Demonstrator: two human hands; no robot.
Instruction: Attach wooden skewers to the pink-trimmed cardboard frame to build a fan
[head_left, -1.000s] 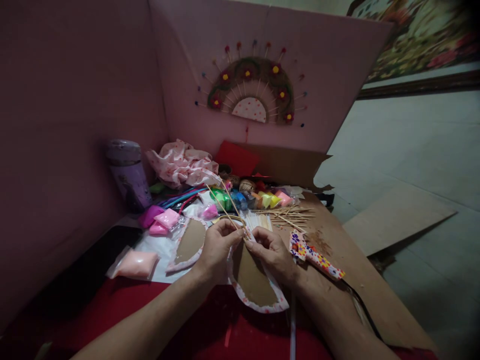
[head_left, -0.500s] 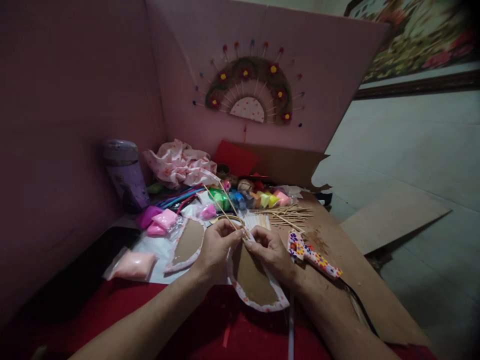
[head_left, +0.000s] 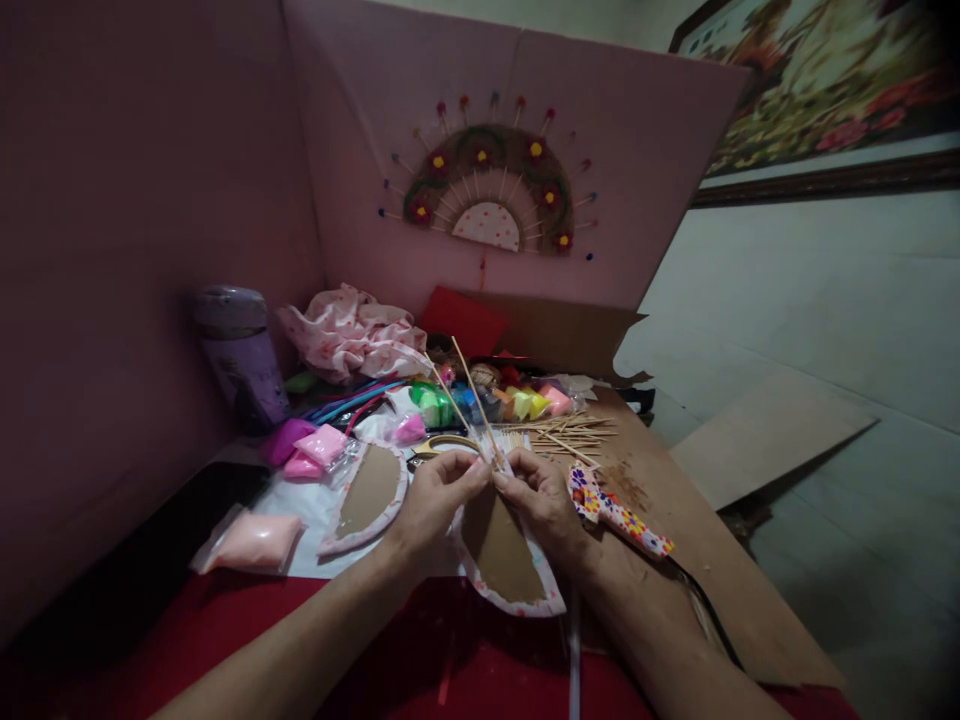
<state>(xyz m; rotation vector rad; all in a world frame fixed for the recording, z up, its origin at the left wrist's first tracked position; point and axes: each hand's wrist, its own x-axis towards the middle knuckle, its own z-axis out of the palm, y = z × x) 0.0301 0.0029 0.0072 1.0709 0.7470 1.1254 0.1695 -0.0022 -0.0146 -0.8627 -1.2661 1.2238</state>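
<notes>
Bamboo skewers [head_left: 471, 392] are light, thin and snappable, so I judge a low grip safest. My left hand [head_left: 435, 497] and right hand [head_left: 541, 502] pinch them at centre frame, fingers pressed together above the cardboard piece [head_left: 501, 548].

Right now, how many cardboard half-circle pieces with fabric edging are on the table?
2: one cardboard half-circle lies flat beside the left hand; the other is under both hands. More may be hidden.

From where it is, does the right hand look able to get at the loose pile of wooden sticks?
Probably yes. The right hand is pinching sticks with the left hand, and the stick pile lies just beyond it on bare cardboard, nothing between. It would need to let go first.
</notes>
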